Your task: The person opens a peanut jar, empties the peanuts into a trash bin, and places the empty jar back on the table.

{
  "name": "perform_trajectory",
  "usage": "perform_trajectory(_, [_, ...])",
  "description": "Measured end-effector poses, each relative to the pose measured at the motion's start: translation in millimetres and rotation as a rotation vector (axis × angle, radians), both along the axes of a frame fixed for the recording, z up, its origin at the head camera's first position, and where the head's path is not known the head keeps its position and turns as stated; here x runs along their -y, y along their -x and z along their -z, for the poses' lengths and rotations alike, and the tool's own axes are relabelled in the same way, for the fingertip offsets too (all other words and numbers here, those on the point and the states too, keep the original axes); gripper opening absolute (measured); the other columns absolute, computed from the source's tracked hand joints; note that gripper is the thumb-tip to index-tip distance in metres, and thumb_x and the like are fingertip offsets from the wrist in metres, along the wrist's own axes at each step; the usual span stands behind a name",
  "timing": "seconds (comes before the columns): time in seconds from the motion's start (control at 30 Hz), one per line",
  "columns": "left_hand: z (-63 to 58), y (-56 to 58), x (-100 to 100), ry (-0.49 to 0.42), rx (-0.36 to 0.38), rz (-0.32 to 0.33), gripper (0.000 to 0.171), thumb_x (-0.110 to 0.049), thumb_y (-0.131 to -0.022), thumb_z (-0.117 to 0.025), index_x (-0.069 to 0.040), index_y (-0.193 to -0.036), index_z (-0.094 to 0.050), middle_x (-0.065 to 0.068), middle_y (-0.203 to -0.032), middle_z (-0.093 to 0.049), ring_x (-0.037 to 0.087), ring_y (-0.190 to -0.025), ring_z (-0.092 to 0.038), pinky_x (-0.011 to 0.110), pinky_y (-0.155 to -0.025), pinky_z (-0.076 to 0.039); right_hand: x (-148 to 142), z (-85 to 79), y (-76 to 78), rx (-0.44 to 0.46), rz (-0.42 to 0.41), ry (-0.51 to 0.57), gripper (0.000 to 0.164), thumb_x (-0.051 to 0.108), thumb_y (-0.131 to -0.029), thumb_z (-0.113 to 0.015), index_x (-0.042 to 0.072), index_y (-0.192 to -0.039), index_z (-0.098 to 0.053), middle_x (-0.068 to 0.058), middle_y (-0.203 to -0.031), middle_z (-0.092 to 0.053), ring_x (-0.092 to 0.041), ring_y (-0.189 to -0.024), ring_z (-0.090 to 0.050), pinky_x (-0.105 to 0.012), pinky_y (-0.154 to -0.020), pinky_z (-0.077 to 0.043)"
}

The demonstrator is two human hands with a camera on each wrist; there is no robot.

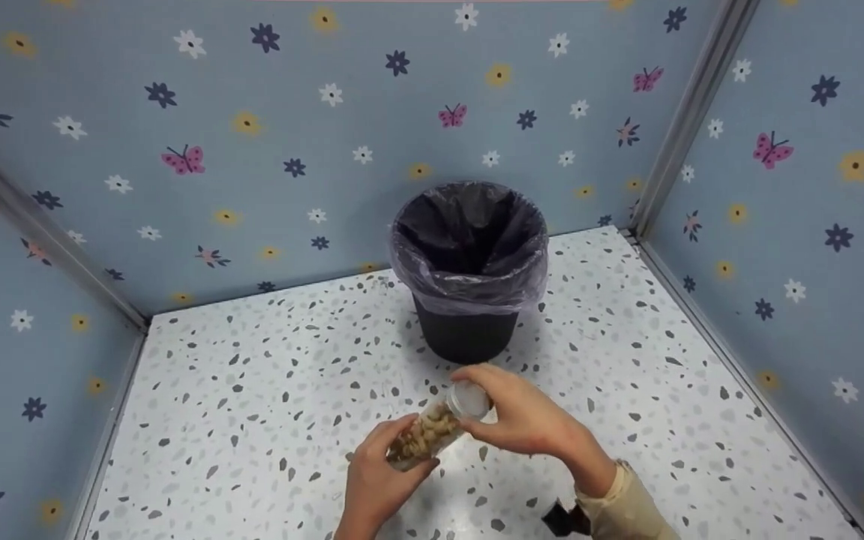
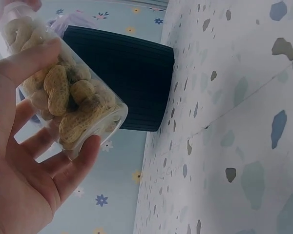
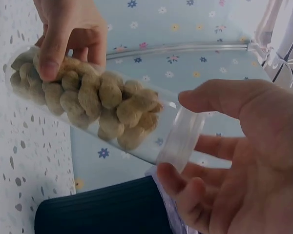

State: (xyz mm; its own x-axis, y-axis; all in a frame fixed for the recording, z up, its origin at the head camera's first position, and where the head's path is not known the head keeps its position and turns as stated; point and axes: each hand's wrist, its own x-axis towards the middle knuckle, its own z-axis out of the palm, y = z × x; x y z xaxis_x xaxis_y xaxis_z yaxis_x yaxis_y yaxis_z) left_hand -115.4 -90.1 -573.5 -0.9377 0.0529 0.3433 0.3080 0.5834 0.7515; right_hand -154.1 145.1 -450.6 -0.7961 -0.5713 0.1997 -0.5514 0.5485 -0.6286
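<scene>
A clear jar (image 1: 432, 429) filled with unshelled peanuts (image 3: 88, 97) is held tilted above the speckled surface, its capped end up and to the right. My left hand (image 1: 381, 471) grips the lower end, thumb on one side and fingers round the other, as the left wrist view shows closely. At the other end, the thumb and fingers of my right hand (image 1: 526, 412) hold the translucent white lid (image 1: 469, 400) by its edge. In the right wrist view the lid (image 3: 181, 139) sits on the jar's mouth, with the peanuts stopping short of it.
Behind the hands stands a black trash bin (image 1: 469, 334) lined with a thin purplish bag (image 1: 469, 292), near the back panel. Blue panels (image 1: 252, 135) with flowers and butterflies wall the white speckled surface (image 1: 237, 420) at the back and both sides. A dark object (image 1: 563, 519) shows by the right sleeve.
</scene>
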Motion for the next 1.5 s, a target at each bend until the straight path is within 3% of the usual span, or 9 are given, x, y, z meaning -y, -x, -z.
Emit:
perform_trajectory(0.13, [1.0,-1.9,4.1,0.016,0.058,-0.018,0.063,-0.033,-0.063,-0.092,-0.029,-0.121,-0.067,-0.011,-0.108,-0.064,0.007,-0.093,-0.061,0.037,-0.078,-0.053,-2.0,6.4,4.7,0.002,-0.095,0.02,0.058,0.01,-0.081,-0.076,0.007,-0.134,-0.051,-0.003,-0.129,-0.056,-0.016,-0.115,-0.054,-0.037,-0.095,-0.047])
perform_trajectory(0.27, [-0.3,2.8,6.9,0.016,0.046,-0.011,0.064,-0.036,-0.063,-0.091,-0.027,-0.122,-0.067,-0.011,-0.107,-0.064,0.008,-0.092,-0.062,0.037,-0.078,-0.053,-5.5,6.5,7.1,0.022,-0.095,0.033,0.074,0.006,-0.079,-0.077,0.008,-0.144,-0.042,-0.006,-0.143,-0.045,-0.02,-0.129,-0.043,-0.04,-0.103,-0.04])
perform_trajectory(0.4, [-4.1,13.0,8.0,-0.007,0.021,-0.001,0.064,-0.036,-0.063,-0.091,-0.029,-0.121,-0.067,-0.014,-0.108,-0.064,0.006,-0.093,-0.061,0.036,-0.079,-0.052,-10.4,-0.7,6.4,0.053,0.013,0.002,0.093,0.021,-0.075,-0.084,0.009,-0.15,-0.031,-0.012,-0.153,-0.029,-0.026,-0.141,-0.026,-0.045,-0.112,-0.025])
perform_trajectory(0.5, [-7.0,20.6,9.8,-0.013,0.002,-0.006,0.064,-0.035,-0.062,-0.092,-0.03,-0.121,-0.067,-0.014,-0.108,-0.064,0.005,-0.093,-0.06,0.034,-0.08,-0.052,-6.8,-1.8,7.5,0.002,0.147,-0.017,0.092,0.042,-0.076,-0.082,0.009,-0.148,-0.036,-0.01,-0.15,-0.036,-0.025,-0.138,-0.032,-0.044,-0.11,-0.03])
perform_trajectory(0.67, [-13.6,26.2,12.6,0.001,-0.053,-0.013,0.066,-0.034,-0.06,-0.093,-0.025,-0.121,-0.068,-0.01,-0.109,-0.065,0.008,-0.093,-0.061,0.036,-0.08,-0.053,13.3,4.2,13.1,-0.18,0.429,-0.072,0.07,0.069,-0.083,-0.058,0.013,-0.124,-0.061,-0.001,-0.106,-0.065,-0.02,-0.096,-0.062,-0.04,-0.079,-0.051])
perform_trajectory(0.87, [-17.6,25.6,10.5,0.007,-0.054,0.011,0.067,-0.035,-0.061,-0.093,-0.025,-0.122,-0.067,-0.012,-0.11,-0.065,0.008,-0.095,-0.061,0.035,-0.082,-0.052,28.5,4.7,17.8,-0.081,0.594,-0.215,0.078,0.087,-0.076,-0.042,0.015,-0.093,-0.066,0.001,-0.063,-0.055,-0.022,-0.057,-0.057,-0.037,-0.048,-0.044])
perform_trajectory(1.0, [-16.1,22.4,10.3,0.02,-0.051,0.02,0.065,-0.035,-0.062,-0.092,-0.024,-0.122,-0.068,-0.012,-0.111,-0.064,0.008,-0.097,-0.061,0.036,-0.083,-0.052,27.5,4.3,16.4,-0.051,0.535,-0.171,0.067,0.081,-0.076,-0.052,0.016,-0.089,-0.066,0.004,-0.063,-0.055,-0.018,-0.055,-0.055,-0.035,-0.047,-0.043])
perform_trajectory(1.2, [-8.2,14.3,8.8,0.001,0.027,0.062,0.065,-0.04,-0.065,-0.09,-0.022,-0.123,-0.067,-0.01,-0.112,-0.064,0.011,-0.099,-0.061,0.038,-0.084,-0.052,11.0,7.7,13.3,-0.002,0.285,-0.056,0.042,0.051,-0.08,-0.073,0.019,-0.107,-0.069,0.008,-0.086,-0.062,-0.009,-0.068,-0.056,-0.029,-0.059,-0.047])
perform_trajectory(1.5, [-9.8,18.7,11.6,-0.027,0.036,0.067,0.066,-0.036,-0.063,-0.091,-0.024,-0.123,-0.067,-0.009,-0.11,-0.065,0.01,-0.095,-0.061,0.037,-0.082,-0.052,-2.9,0.0,25.8,0.055,-0.032,0.078,0.052,0.017,-0.077,-0.081,0.01,-0.124,-0.059,0.001,-0.115,-0.061,-0.016,-0.094,-0.058,-0.033,-0.077,-0.051])
